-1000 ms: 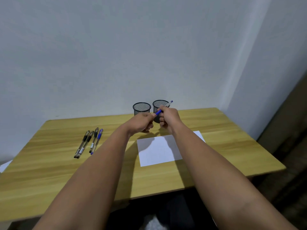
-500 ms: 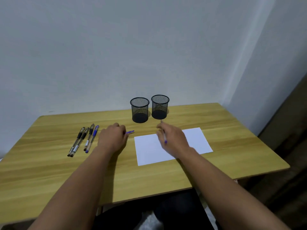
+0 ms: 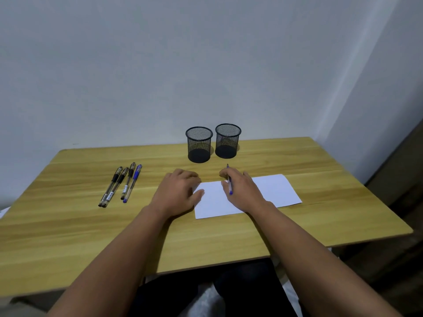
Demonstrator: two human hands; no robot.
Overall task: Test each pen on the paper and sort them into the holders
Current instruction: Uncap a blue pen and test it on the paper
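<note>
My right hand is shut on a blue pen, tip down on the left part of the white paper. My left hand lies palm down, fingers spread, with its thumb on the paper's left edge. No pen cap shows at that hand. Several capped pens lie side by side on the table's left, most of them black, with a blue one on the right of the row. Two black mesh holders stand at the back, the left holder and the right holder; both look empty.
The wooden table stands against a pale wall, with the room corner at the right. Its front edge runs just above my lap. A dark piece of furniture sits past the table's right edge.
Both hands came down from in front of the holders, where they held the pen together. The left hand slid right onto the paper's edge; the cap seen at its fingers is out of sight.
</note>
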